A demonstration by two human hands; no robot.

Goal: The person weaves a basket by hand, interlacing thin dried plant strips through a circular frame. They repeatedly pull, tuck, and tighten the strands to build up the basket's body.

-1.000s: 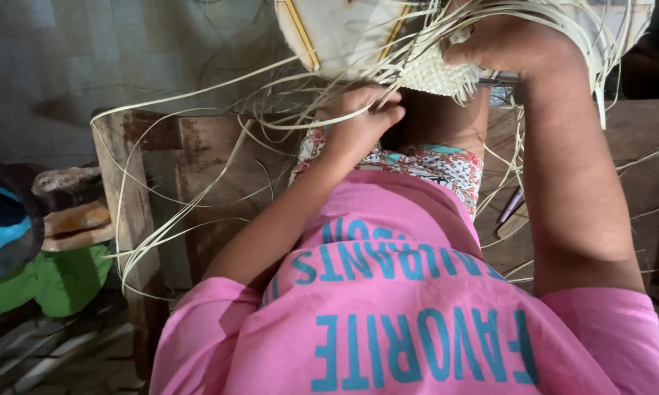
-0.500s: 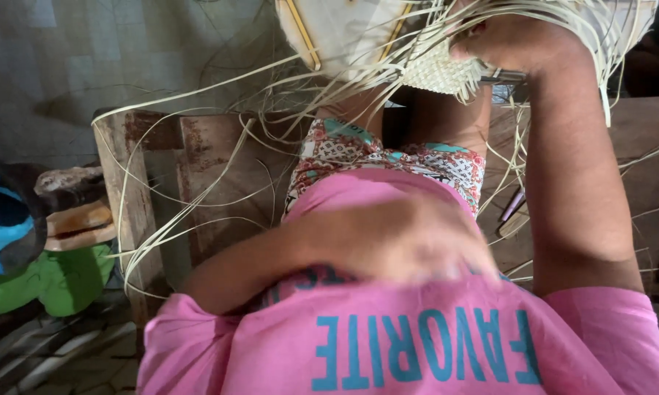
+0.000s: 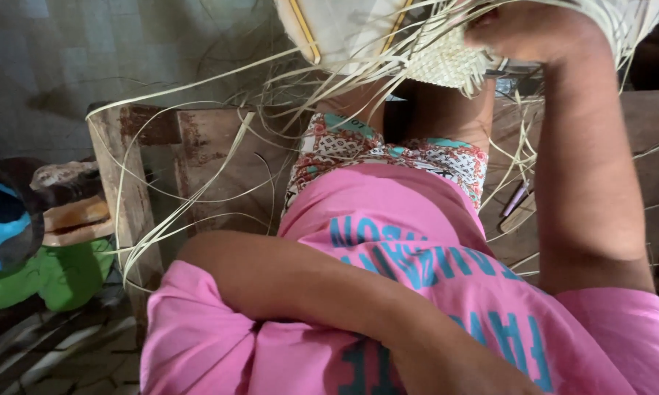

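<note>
In the head view we look straight down at our own body: our right hand (image 3: 527, 29) is raised at the top of the frame, closed around the edge of a half-woven basket (image 3: 446, 62) of pale flat strips, which sits near the top edge above our knees; the fingers curl into the weave, though we cannot tell exactly which strips they pinch. Beside the woven patch is a pale rounded form (image 3: 344, 29) with yellow bands, touching the weave on its left. Our left forearm (image 3: 307, 285) crosses low over our pink shirt (image 3: 432, 249), and its hand runs out of the frame at the bottom, so we cannot tell whether it is spread or closed. Long loose strips (image 3: 198, 146) trail from the basket in all directions, arching down to the left across a worn wooden frame (image 3: 125, 190) with rusty patches, and to the right over a brown wooden counter (image 3: 644, 117); they lie between us and most of what is below. Patterned shorts (image 3: 388, 150) show between the shirt and the basket. On the far left lie a green plastic thing (image 3: 44, 278), a blue one (image 3: 0, 219) and a brown sandal-like piece (image 3: 73, 216), stacked close together beside the frame's post. A small purple stick (image 3: 516, 199) rests on the counter just right of our thigh, partly hidden by strips.
</note>
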